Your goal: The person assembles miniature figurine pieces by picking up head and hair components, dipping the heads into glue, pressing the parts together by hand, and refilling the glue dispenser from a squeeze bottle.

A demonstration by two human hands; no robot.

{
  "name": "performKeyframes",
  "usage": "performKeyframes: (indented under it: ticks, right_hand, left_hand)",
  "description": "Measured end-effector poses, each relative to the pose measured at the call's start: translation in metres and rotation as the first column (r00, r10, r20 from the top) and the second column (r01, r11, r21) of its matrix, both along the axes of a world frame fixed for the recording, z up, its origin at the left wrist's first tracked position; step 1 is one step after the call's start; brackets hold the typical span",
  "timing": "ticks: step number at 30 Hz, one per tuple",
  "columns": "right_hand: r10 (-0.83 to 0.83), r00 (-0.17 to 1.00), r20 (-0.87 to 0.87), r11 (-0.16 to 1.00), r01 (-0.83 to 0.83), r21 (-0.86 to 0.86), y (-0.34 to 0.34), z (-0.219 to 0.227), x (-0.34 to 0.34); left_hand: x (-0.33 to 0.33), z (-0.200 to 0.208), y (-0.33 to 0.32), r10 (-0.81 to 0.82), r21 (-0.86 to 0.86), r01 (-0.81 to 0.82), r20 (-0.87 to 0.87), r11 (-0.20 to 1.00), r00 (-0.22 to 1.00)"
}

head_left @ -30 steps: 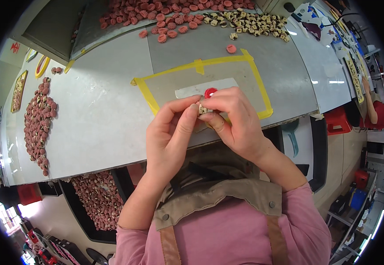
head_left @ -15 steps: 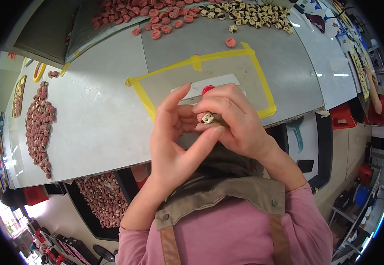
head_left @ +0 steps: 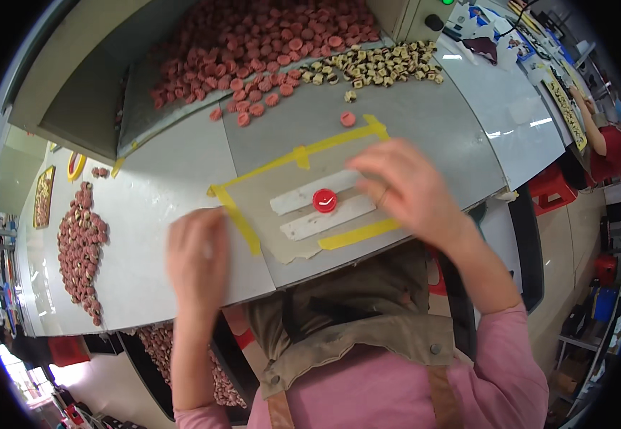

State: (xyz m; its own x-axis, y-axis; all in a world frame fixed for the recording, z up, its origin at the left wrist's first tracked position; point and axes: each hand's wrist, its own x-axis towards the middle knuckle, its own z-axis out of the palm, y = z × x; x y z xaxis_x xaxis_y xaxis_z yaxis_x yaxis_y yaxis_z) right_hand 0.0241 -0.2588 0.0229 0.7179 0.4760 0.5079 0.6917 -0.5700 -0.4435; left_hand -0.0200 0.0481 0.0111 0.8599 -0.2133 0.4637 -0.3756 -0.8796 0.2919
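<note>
- Our grey worktop point(head_left: 182, 214) curves across the view, with a big heap of pinkish-red caps point(head_left: 253, 43) at the far edge and a smaller pile of beige-and-dark pieces point(head_left: 378, 64) beside it.
- Nearer us lies a mat framed in yellow tape point(head_left: 300, 157), bearing two pale strips point(head_left: 318, 214) whose long axes run left to right.
- Our right hand point(head_left: 403, 189) hovers over the mat's right side, fingers loosely curled; we cannot tell whether it pinches anything.
- Our left hand point(head_left: 197, 257) rests off the mat's left edge, fingers together, blurred.
- A single red cap point(head_left: 325, 201) sits between the strips, just left of the right hand, the nearer one.
</note>
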Motion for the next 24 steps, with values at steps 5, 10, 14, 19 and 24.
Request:
performKeyframes:
  ticks: [5, 10, 14, 19, 24]
  right_hand:
    - [-0.205, 0.974, -0.098, 0.979, 0.202, -0.041, -0.049, -0.004, 0.062]
    - [-0.026, 0.998, -0.050, 0.997, 0.023, -0.070, -0.029, -0.016, 0.107]
    - [0.016, 0.996, 0.086, 0.978, 0.002, -0.210, -0.022, -0.018, 0.113]
    - [-0.171, 0.890, -0.422, 0.973, 0.219, 0.068, -0.029, 0.009, 0.062]
    - [-0.023, 0.935, -0.354, 0.997, -0.005, -0.077, -0.035, 0.011, 0.016]
  left_hand:
    - [0.022, 0.008, 0.064, 0.360, 0.266, -0.361, 0.055, 0.894, 0.931]
    - [0.087, 0.013, -0.001, -0.055, -0.148, 0.036, -0.121, 0.988, 0.991]
    - [0.136, -0.003, -0.042, -0.137, -0.243, 0.112, -0.088, 0.964, 0.987]
    - [0.130, -0.010, -0.040, -0.240, -0.350, 0.184, -0.125, 0.919, 0.963]
    - [0.091, 0.006, -0.031, -0.167, -0.348, 0.083, -0.219, 0.934, 0.961]
